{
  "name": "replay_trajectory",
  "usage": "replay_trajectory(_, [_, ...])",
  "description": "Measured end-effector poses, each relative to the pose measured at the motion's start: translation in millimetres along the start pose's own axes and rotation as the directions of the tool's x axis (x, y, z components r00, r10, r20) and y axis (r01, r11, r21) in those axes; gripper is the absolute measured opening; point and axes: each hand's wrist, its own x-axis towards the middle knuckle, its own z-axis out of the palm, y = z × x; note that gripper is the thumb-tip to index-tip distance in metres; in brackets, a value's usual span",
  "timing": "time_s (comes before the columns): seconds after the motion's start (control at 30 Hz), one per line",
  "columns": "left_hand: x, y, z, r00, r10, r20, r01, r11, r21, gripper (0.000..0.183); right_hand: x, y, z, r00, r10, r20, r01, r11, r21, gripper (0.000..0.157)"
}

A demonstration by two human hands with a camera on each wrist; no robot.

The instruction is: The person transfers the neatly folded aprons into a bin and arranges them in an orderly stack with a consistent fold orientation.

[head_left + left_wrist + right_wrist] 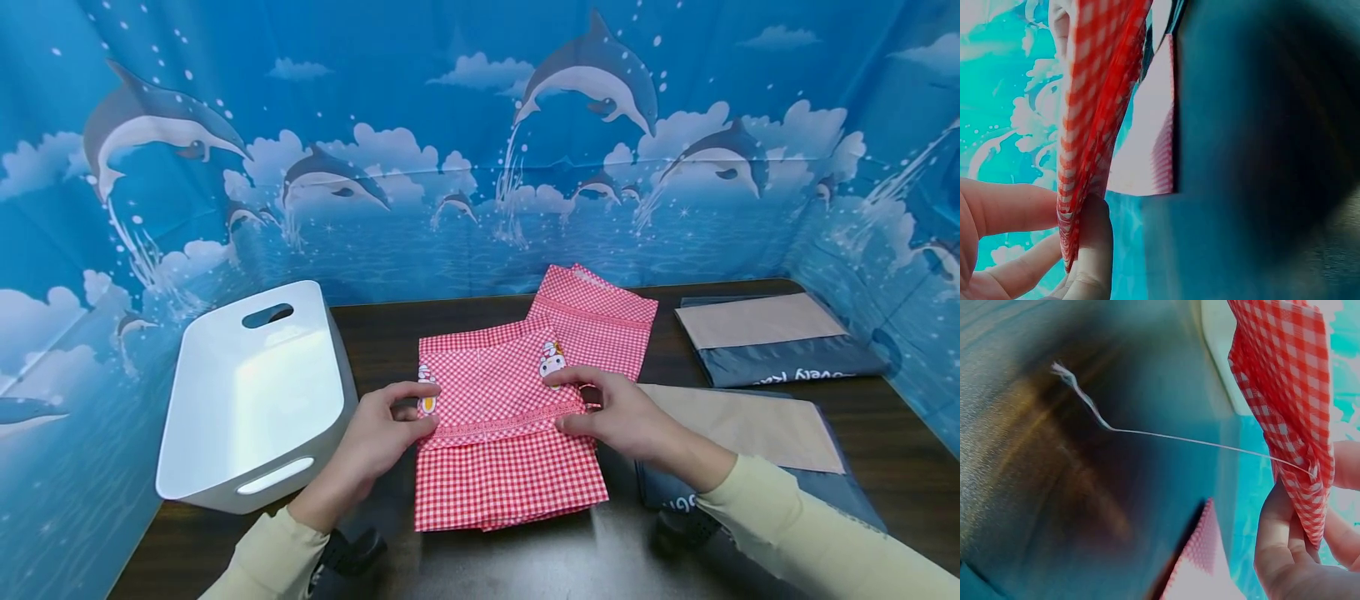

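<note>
A red-and-white gingham drawstring bag (480,387) with cartoon figures near its sides is held up in front of me. My left hand (384,432) pinches its left edge between thumb and fingers, and my right hand (618,417) pinches the right edge. In the right wrist view a thin white cord (1179,438) with a frayed, knotted end runs out from the gathered cloth. Below the held bag lies more red gingham cloth (510,483), partly covered by it. Another gingham piece (600,321) lies behind and to the right.
A white plastic bin (251,392) with handle slots stands at left. On the right, two dark, flat packages, a far one (780,333) and a near one (757,425), carry beige panels. Dolphin-print sheeting (465,133) encloses the dark wooden table (375,325).
</note>
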Motion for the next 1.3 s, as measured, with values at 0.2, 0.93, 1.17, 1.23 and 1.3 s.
replay_trajectory(0.2, [4.0, 10.9, -2.5, 1.0, 0.026, 0.005, -0.026, 1.0, 0.002, 0.041, -1.1, -7.1, -6.7, 0.999, -0.017, -0.04, 0.016, 0.999, -0.032, 0.052])
replay_trajectory(0.93, [10.7, 33.8, -12.2, 0.998, 0.055, 0.022, -0.054, 0.998, -0.014, 0.042, -2.5, -21.9, -18.8, 0.996, -0.048, -0.069, 0.043, 0.997, -0.068, 0.056])
replay_trajectory(1.17, [11.6, 33.6, -13.2, 0.998, 0.059, 0.02, -0.058, 0.998, -0.024, 0.042, -3.4, -22.5, -19.1, 0.995, -0.062, -0.082, 0.056, 0.996, -0.076, 0.056])
replay_trajectory(1.23, [11.5, 33.8, -13.1, 0.998, 0.06, 0.019, -0.059, 0.998, -0.024, 0.042, -3.6, -22.8, -18.9, 0.995, -0.062, -0.084, 0.056, 0.995, -0.08, 0.056])
replay_trajectory(1.3, [11.3, 33.9, -13.0, 0.998, 0.06, 0.019, -0.06, 0.998, -0.027, 0.042, -3.8, -23.2, -18.5, 0.995, -0.062, -0.082, 0.055, 0.995, -0.079, 0.055])
